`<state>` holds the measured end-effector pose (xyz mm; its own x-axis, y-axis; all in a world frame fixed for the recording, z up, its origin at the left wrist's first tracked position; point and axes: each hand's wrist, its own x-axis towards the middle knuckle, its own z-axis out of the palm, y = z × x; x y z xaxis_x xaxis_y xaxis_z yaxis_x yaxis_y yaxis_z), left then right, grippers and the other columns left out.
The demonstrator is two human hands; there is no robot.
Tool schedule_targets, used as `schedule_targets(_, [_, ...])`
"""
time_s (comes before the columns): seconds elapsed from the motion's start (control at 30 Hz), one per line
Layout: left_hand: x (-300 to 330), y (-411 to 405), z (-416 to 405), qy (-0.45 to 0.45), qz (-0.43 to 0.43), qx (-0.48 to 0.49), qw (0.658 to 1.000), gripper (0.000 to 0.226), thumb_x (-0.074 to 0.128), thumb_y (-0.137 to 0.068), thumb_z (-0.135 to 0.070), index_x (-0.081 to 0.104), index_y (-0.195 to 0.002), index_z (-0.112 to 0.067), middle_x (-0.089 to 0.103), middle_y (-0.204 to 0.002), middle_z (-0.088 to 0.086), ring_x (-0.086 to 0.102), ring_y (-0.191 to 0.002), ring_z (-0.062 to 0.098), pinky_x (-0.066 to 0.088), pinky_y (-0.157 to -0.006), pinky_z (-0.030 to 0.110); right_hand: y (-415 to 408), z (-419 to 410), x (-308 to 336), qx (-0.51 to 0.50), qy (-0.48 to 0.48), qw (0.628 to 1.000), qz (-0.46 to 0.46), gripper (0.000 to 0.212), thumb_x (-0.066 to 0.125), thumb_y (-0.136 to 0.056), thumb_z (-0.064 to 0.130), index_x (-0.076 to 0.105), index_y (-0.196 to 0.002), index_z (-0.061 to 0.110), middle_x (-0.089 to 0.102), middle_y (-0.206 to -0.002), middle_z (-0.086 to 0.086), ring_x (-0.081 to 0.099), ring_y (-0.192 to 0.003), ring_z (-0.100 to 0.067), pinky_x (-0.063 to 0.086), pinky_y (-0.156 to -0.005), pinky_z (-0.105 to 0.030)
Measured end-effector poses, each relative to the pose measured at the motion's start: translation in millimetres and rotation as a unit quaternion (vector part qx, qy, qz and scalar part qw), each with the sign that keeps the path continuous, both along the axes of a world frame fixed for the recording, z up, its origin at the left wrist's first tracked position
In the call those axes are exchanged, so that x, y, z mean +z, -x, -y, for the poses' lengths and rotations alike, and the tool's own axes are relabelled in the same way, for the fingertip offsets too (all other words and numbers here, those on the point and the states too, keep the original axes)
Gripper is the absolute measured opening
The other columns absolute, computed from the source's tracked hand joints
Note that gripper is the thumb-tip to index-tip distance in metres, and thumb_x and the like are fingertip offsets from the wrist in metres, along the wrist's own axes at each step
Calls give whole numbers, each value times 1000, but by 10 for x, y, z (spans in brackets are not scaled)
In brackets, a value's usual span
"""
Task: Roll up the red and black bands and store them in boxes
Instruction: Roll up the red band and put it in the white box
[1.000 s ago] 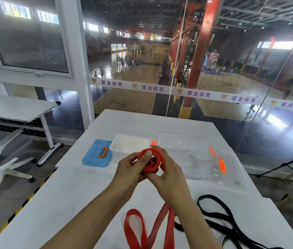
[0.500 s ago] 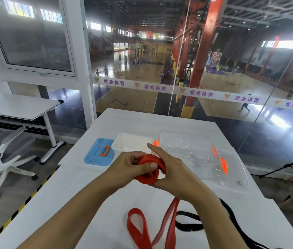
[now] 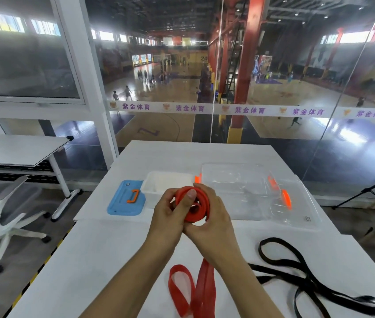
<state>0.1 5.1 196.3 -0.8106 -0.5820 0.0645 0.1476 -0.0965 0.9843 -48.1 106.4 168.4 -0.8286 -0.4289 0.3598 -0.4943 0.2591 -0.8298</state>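
Above the middle of the white table [image 3: 103, 253], both hands meet around a coil of the red band [image 3: 197, 206]. From the left hand [image 3: 167, 216], the thumb presses flat across the front face of the coil while the curled fingers grip it from the 9 o'clock side. From the 3 o'clock side the right hand [image 3: 215, 222] wraps round the coil, its fingers curling over the rim from behind and below, so both hands grip the same roll. Below the right wrist, the unrolled rest of the red band hangs down toward 6 o'clock and lies on the tabletop in a flat loop near the bottom edge of the view.

At 4 o'clock from the hands, the black band [image 3: 306, 281] lies loose on the table in long uncoiled loops, well apart from the roll and touched by neither hand.

Just beyond the hands, toward 12 o'clock, stands an open white box [image 3: 159, 182], partly hidden by the knuckles. At 10 o'clock from the coil, just beside that box, its blue lid [image 3: 122, 203] lies flat with an orange handle on top. From 1 to 3 o'clock sits a clear plastic box [image 3: 234, 180], with a clear lid [image 3: 301, 205] carrying orange clips beside it; whether the two touch I cannot tell.

A white office chair [image 3: 2, 212] stands on the floor at 9 o'clock, beside a second table [image 3: 16, 149].
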Motion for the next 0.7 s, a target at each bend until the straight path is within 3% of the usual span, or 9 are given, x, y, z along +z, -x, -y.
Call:
schedule_targets(0.13, [-87,-35,43,-13,17,-42,999,47,71,-77,-48,68,-109,-13,80,-97,4,77,-95,18,60,-88,39,-7,-21,-22,-9,-33,999,2,68,78,-78,47,43,-137,55,59,-119,22,61,-108,0,52,-91,-19])
schedule_targets(0.27, [-106,-152,233,-1,59,-111,992,45,72,-76,-40,71,-109,-9,79,-100,9,77,-96,21,62,-78,32,128,-184,56,67,-110,991,-20,71,80,-80,48,43,-140,58,61,-117,17,61,-109,-3,52,-97,-24])
schedule_targets(0.4, [-9,-214,475,51,104,-213,970,44,75,-81,-31,69,-122,-15,78,-112,9,74,-106,24,61,-88,39,252,-324,275,141,-235,959,-70,79,85,-80,41,41,-143,59,55,-104,27,55,-103,-1,48,-94,-18])
schedule_targets(0.53, [143,-192,499,167,168,-240,941,36,78,-81,-33,73,-116,-23,79,-107,-4,74,-101,10,61,-83,26,231,-288,380,179,-278,939,-93,86,85,-80,39,35,-147,60,56,-116,22,54,-110,-3,48,-100,-26])
schedule_targets(0.7, [122,-220,439,184,135,-181,957,21,79,-81,-28,77,-102,-26,80,-95,-9,75,-91,3,57,-70,15,217,-310,407,165,-280,940,-101,87,84,-80,41,35,-151,53,59,-126,16,52,-112,-3,44,-101,-23])
